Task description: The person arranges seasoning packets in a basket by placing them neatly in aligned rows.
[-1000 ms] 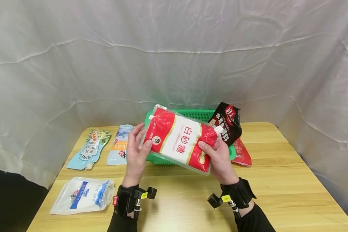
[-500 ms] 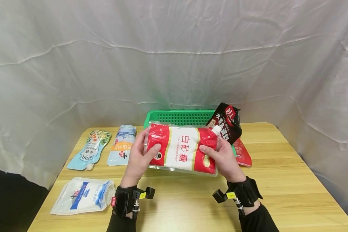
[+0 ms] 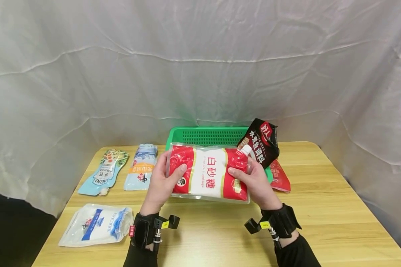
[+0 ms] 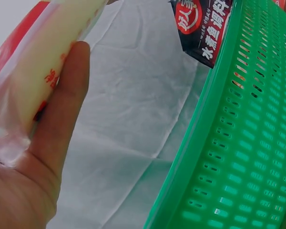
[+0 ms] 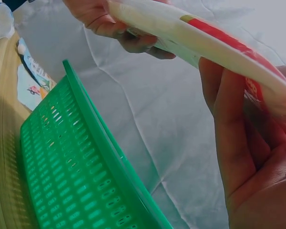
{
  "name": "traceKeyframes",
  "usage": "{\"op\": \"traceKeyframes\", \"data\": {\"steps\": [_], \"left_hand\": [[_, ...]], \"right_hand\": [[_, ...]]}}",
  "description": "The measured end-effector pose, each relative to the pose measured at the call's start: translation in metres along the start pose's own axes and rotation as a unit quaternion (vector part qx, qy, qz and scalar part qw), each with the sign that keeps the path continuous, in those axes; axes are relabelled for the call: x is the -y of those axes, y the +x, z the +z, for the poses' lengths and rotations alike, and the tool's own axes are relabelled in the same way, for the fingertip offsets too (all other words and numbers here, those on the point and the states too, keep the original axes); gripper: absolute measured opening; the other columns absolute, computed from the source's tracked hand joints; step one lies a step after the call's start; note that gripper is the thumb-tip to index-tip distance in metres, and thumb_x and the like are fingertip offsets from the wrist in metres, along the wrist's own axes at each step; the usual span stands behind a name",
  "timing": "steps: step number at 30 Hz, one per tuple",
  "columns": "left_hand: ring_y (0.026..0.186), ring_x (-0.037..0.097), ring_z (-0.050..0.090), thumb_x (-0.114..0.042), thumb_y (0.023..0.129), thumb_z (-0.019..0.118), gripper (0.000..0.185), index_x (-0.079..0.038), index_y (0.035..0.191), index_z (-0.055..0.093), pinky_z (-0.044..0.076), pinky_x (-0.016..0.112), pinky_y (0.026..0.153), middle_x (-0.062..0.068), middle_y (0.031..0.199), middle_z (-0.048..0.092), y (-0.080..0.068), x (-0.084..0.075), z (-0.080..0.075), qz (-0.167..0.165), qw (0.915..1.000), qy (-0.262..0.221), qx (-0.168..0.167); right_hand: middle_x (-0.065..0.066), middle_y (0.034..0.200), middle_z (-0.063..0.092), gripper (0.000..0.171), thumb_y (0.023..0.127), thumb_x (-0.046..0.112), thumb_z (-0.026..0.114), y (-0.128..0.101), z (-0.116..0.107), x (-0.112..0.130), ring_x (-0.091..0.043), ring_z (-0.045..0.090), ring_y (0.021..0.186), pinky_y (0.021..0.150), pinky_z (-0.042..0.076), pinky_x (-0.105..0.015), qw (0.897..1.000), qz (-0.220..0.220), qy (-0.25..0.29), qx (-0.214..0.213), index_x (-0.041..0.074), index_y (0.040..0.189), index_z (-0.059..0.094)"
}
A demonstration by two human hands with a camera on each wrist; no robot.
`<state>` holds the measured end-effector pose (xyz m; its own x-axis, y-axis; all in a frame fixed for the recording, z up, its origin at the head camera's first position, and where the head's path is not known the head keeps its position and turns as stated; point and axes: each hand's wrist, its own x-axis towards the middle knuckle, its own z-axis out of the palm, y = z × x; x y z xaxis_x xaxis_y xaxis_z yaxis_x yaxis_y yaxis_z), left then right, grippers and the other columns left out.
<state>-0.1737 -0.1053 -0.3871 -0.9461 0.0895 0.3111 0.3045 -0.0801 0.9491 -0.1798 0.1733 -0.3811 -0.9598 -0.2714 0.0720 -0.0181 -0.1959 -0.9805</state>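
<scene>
The sugar bag [image 3: 208, 172] is up in the air, lying crosswise in front of the green basket [image 3: 205, 130] and touching only the two hands. The left hand [image 3: 161, 182] is clamped on one end and the right hand [image 3: 259, 184] on the other, near the white cap [image 3: 246, 150]. The job looks partway along: the black bag [image 3: 260, 142] leans up over the basket's right end (what else the basket holds is hidden), while the sugar bag is not yet set down. What is left seems to be placing it; whether the others are waiting or finished, I cannot tell. Counted, six bags show: one sugar, one black, one red bag [image 3: 280, 176] just beside the basket, and on the table [image 3: 324, 207] at left one blue pouch [image 3: 100, 178], one blue-and-orange bag [image 3: 141, 167] and one clear-and-white bag [image 3: 98, 224]; there is one basket
</scene>
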Motion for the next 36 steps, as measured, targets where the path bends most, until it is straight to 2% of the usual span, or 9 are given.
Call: {"op": "traceKeyframes", "data": {"steps": [6, 9, 11, 16, 19, 26, 30, 32, 36], "left_hand": [[0.091, 0.018, 0.073, -0.004, 0.1, 0.062, 0.049, -0.003, 0.145, 0.043, 0.064, 0.037, 0.071, 0.012, 0.118, 0.066, 0.0, 0.0, 0.004, 0.024, 0.9993, -0.02, -0.02], [0.092, 0.017, 0.072, -0.003, 0.101, 0.06, 0.048, -0.003, 0.145, 0.042, 0.064, 0.035, 0.071, 0.008, 0.118, 0.066, -0.001, -0.001, 0.005, 0.037, 0.9982, -0.031, -0.036], [0.093, 0.016, 0.072, -0.002, 0.101, 0.059, 0.046, -0.003, 0.144, 0.042, 0.064, 0.034, 0.071, 0.006, 0.118, 0.066, -0.001, -0.001, 0.006, 0.047, 0.9968, -0.039, -0.05], [0.094, 0.015, 0.071, -0.001, 0.101, 0.058, 0.046, -0.001, 0.144, 0.041, 0.064, 0.03, 0.072, 0.004, 0.118, 0.065, -0.001, -0.002, 0.009, 0.081, 0.9913, -0.054, -0.089], [0.095, 0.014, 0.071, -0.001, 0.101, 0.058, 0.046, 0.0, 0.143, 0.041, 0.063, 0.029, 0.073, 0.003, 0.117, 0.065, 0.0, -0.001, 0.012, 0.097, 0.9875, -0.06, -0.109], [0.101, 0.015, 0.07, -0.004, 0.102, 0.059, 0.045, -0.001, 0.143, 0.041, 0.063, 0.028, 0.077, 0.004, 0.122, 0.064, 0.0, 0.002, 0.026, 0.096, 0.9834, -0.062, -0.141], [0.103, 0.016, 0.069, -0.005, 0.102, 0.06, 0.044, 0.0, 0.141, 0.041, 0.063, 0.029, 0.079, 0.005, 0.123, 0.063, -0.001, 0.005, 0.034, 0.091, 0.9808, -0.069, -0.158], [0.104, 0.016, 0.069, -0.005, 0.101, 0.06, 0.045, 0.0, 0.141, 0.04, 0.063, 0.03, 0.08, 0.005, 0.124, 0.062, -0.001, 0.006, 0.037, 0.094, 0.9796, -0.072, -0.162], [0.107, 0.017, 0.068, -0.005, 0.102, 0.06, 0.045, 0.0, 0.141, 0.039, 0.062, 0.03, 0.081, 0.007, 0.126, 0.061, -0.001, 0.009, 0.043, 0.098, 0.9802, -0.071, -0.157]], "right_hand": [[-0.003, 0.115, 0.072, 0.046, 0.104, 0.012, 0.062, 0.001, 0.0, -0.002, -0.016, 0.075, 0.096, 0.082, 0.063, -0.034, 1.0, -0.008, 0.0, -0.014, 0.002, 0.145, 0.041], [-0.002, 0.115, 0.072, 0.045, 0.106, 0.013, 0.058, 0.002, 0.001, -0.003, -0.014, 0.074, 0.095, 0.082, 0.063, -0.031, 0.999, -0.034, 0.003, -0.024, 0.003, 0.147, 0.043], [-0.001, 0.121, 0.069, 0.042, 0.107, 0.014, 0.054, 0.003, 0.002, -0.004, -0.011, 0.07, 0.102, 0.087, 0.061, -0.028, 0.998, -0.062, 0.008, -0.03, 0.004, 0.147, 0.045], [-0.002, 0.136, 0.059, 0.036, 0.108, 0.017, 0.051, 0.004, 0.009, -0.007, -0.012, 0.061, 0.114, 0.095, 0.058, -0.027, 0.992, -0.102, 0.054, -0.042, 0.012, 0.144, 0.051], [-0.003, 0.133, 0.063, 0.038, 0.108, 0.017, 0.051, 0.004, 0.014, -0.01, -0.013, 0.067, 0.11, 0.091, 0.06, -0.028, 0.989, -0.102, 0.088, -0.053, 0.014, 0.146, 0.049], [-0.005, 0.128, 0.069, 0.047, 0.107, 0.009, 0.051, 0.007, 0.025, -0.018, -0.017, 0.075, 0.101, 0.08, 0.063, -0.031, 0.975, -0.137, 0.163, -0.063, 0.009, 0.152, 0.041], [-0.005, 0.129, 0.069, 0.042, 0.106, 0.008, 0.053, 0.009, 0.029, -0.025, -0.018, 0.075, 0.103, 0.08, 0.063, -0.033, 0.964, -0.139, 0.218, -0.065, 0.011, 0.148, 0.047], [-0.006, 0.128, 0.07, 0.039, 0.106, 0.007, 0.055, 0.008, 0.032, -0.029, -0.018, 0.075, 0.104, 0.081, 0.063, -0.035, 0.962, -0.13, 0.23, -0.069, 0.011, 0.144, 0.051], [-0.006, 0.129, 0.071, 0.038, 0.106, 0.006, 0.057, 0.007, 0.038, -0.034, -0.02, 0.075, 0.106, 0.084, 0.062, -0.036, 0.966, -0.113, 0.222, -0.069, 0.011, 0.143, 0.052]]}}
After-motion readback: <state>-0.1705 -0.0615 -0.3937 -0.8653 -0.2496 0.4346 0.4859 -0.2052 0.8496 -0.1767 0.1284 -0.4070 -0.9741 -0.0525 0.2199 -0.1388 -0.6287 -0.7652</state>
